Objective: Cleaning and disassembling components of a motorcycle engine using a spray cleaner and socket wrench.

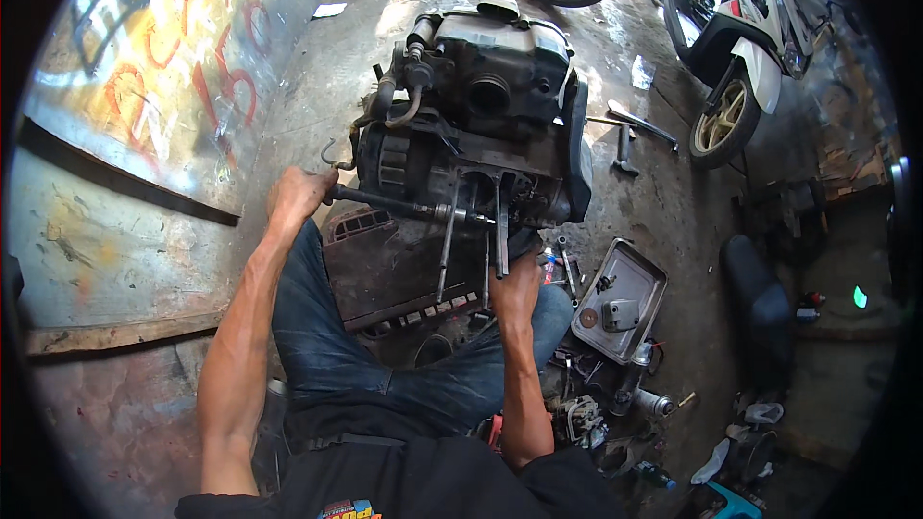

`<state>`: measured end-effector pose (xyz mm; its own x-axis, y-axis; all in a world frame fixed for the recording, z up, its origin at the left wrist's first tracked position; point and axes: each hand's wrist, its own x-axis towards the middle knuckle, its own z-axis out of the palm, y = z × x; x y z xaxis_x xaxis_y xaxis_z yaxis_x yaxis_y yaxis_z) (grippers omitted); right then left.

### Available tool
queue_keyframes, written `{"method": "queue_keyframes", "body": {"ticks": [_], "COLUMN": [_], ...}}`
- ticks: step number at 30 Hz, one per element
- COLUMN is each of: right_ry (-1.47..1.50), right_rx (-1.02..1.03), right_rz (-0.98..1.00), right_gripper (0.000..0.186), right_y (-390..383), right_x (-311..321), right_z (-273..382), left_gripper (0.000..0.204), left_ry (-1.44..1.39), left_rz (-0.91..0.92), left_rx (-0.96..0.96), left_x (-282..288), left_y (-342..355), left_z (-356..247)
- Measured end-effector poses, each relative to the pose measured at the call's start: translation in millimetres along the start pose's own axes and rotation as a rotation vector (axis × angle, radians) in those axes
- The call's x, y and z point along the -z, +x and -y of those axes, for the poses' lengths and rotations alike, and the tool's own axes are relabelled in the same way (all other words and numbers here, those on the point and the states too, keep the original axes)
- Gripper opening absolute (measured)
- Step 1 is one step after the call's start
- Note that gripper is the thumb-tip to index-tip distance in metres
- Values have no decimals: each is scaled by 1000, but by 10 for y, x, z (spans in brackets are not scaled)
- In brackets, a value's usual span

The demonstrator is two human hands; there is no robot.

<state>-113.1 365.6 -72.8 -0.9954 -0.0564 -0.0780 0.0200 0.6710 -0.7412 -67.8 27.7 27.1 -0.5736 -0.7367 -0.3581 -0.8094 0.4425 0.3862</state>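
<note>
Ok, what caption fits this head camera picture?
Left hand cranks a long wrench on an engine; right hand steadies it.

Engine block (490, 106) ahead blocks reach; bare floor (317, 77) lies left.

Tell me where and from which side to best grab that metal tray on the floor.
Probably by the raised rim of the metal tray, on its bare right edge, coming from above. Small parts lie inside it, and tools crowd its left side near the right hand.
</note>
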Motion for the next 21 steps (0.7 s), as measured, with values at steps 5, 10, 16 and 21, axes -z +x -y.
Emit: {"method": "queue_keyframes", "body": {"ticks": [5, 10, 16, 21], "right_ry": [49, 36, 26, 40], "right_rx": [-3, -31, -32, -33], "right_rz": [7, 18, 24, 34], "right_gripper": [77, 82, 85, 86], "right_y": [-2, 2, 3, -10], "right_x": [6, 14, 4, -2], "right_z": [-13, 24, -21, -59], "left_gripper": [46, 42, 41, 42], "left_ry": [-53, -126, -201, -239], "left_rz": [6, -4, -2, 5], "left_rx": [-11, -23, -14, -35], "left_x": [0, 13, 15, -8], "left_y": [-18, -55, -97, -35], "left_z": [33, 29, 5, 96]}}
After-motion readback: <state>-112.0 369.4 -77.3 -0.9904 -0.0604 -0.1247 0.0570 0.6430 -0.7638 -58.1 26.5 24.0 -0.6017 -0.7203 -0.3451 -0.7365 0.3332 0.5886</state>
